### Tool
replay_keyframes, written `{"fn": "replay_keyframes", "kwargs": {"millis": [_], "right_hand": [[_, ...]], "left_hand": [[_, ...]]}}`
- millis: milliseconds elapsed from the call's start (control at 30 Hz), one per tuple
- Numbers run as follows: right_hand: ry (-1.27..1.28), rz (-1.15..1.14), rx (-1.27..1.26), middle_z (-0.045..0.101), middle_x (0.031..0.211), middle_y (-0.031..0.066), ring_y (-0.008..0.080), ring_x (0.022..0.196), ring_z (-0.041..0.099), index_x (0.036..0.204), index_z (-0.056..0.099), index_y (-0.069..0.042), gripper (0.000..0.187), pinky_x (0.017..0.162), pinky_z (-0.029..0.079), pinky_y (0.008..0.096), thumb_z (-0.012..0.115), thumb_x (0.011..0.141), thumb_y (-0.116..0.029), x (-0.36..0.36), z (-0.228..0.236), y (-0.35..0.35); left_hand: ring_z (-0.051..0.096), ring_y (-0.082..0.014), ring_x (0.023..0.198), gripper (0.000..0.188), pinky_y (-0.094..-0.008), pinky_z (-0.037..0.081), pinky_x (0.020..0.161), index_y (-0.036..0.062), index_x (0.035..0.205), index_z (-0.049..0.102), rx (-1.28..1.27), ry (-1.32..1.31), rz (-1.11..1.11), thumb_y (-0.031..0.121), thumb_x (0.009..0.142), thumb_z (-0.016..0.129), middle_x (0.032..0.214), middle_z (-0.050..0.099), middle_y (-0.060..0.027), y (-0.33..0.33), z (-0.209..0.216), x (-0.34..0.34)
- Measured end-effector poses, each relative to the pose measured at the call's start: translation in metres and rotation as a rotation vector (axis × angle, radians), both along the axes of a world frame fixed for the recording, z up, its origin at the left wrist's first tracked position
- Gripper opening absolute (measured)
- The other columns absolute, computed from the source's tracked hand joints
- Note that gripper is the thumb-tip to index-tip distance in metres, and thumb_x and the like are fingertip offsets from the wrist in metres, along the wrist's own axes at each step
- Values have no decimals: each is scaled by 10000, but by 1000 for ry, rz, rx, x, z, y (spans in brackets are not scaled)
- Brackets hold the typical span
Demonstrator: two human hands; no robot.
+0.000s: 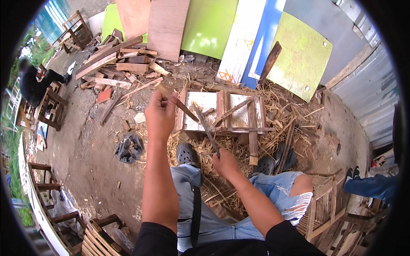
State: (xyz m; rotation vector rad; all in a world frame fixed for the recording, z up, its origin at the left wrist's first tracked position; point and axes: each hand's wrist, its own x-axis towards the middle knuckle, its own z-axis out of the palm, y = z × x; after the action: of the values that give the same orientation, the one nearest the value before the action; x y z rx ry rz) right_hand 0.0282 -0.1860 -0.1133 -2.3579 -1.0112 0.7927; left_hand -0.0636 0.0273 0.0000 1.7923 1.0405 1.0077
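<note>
My left hand [161, 112] is closed round a narrow wooden stick [186, 110], raised over the left side of a low wooden bench with a white top [239, 100]. In my right hand [226, 164] is a long knife with a dark, slim blade [208, 131], its grip hidden by my fingers. The blade slants up and left, and its tip comes close to the stick; I cannot tell whether they touch. Across the bench lie a diagonal wooden strip [234, 112] and a thicker wooden piece [253, 132] that juts over the near edge.
Curly wood shavings [277, 115] surround the bench and my feet. A heap of wood offcuts [128, 59] lies far left, near a black plastic bag [129, 148]. Coloured panels [209, 30] lean at the back. One person [32, 83] sits far left; another's legs [369, 187] show right.
</note>
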Motion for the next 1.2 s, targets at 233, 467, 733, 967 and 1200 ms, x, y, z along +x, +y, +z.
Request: {"fn": "replay_keyframes", "kwargs": {"millis": [233,467,733,967,1200], "right_hand": [[656,-456,596,530,666,24,99,465,508,937,574,-26,378,406,470,282,642,967,-396,34,75,7],[860,-653,933,517,695,32,108,478,510,895,532,-36,325,394,465,289,644,979,-328,87,131,5],[669,-595,903,525,697,31,103,478,506,978,556,-11,261,412,461,285,653,974,-254,104,157,-2],[439,-281,677,529,644,-8,67,476,499,979,583,-20,226,415,429,248,661,972,-232,94,174,13],[361,-150,791,550,674,-8,67,500,508,1084,601,2,285,449,418,251,612,1005,-272,75,186,37]], "left_hand": [[550,-82,682,202,-220,417,596,51,957,629,-359,-632,160,249,993,642,811,644,-16,12,6,-10],[633,-99,710,181,-234,542,629,66,975,587,-695,-802,-103,243,1007,613,841,670,-47,-6,0,10],[691,-139,776,322,-263,517,585,-34,934,684,-475,461,-74,284,971,664,886,702,-147,-16,30,5],[623,-282,998,231,-394,481,880,125,1135,729,473,71,-540,179,913,691,1023,714,-94,-57,26,39],[653,-220,861,167,-336,507,801,49,1082,705,89,-115,-519,88,921,685,931,702,-94,-41,15,33]]}}
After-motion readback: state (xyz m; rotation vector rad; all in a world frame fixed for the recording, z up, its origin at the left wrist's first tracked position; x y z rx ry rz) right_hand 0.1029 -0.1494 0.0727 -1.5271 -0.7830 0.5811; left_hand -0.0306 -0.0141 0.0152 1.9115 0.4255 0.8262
